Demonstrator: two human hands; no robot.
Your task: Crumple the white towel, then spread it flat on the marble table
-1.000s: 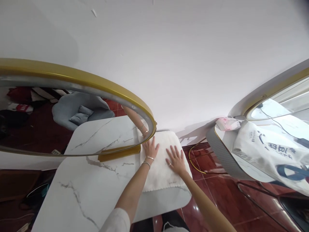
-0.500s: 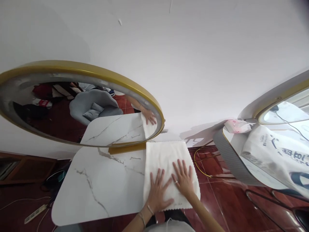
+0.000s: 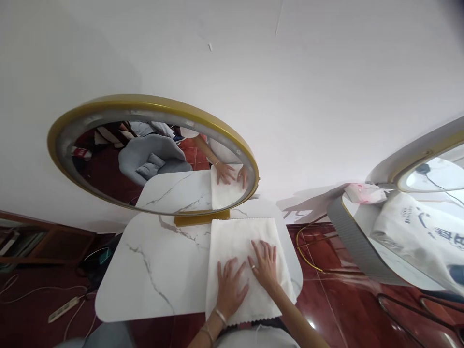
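Note:
A folded white cloth with scalloped edges lies on the right part of a white marble-patterned table. Its lower edge hangs slightly past the table's front. My left hand rests flat on the cloth's lower left, fingers spread, a bracelet at the wrist. Higher and to the right, my right hand, with a ring, presses on the same cloth, its fingers apart and a little bent. Behind the cloth, an oval gold-framed mirror reflects both hands and the cloth.
On the right stands a second table with a tissue pack and a white printed cloth bag, beside another gold-framed mirror. A power strip with cords lies on the red floor at left, near a wooden cabinet.
The cloth and both hands have shifted left on the table, uncovering a strip of tabletop along the right edge. The camera view has also turned slightly.

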